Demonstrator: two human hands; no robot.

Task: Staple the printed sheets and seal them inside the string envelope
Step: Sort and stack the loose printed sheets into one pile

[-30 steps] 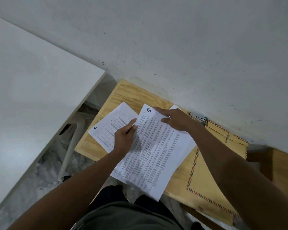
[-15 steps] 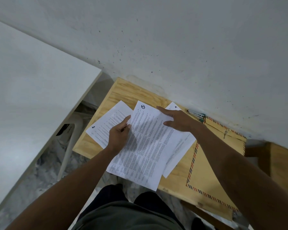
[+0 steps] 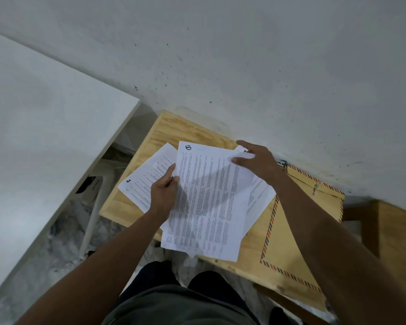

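Both hands (image 3: 164,191) (image 3: 258,161) grip opposite edges of the printed sheets (image 3: 206,202).

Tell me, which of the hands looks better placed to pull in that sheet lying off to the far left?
The left hand, probably. It grips the left edge of the top sheet, right beside the stray left sheet. The right hand holds the opposite corner, nearer the envelope.
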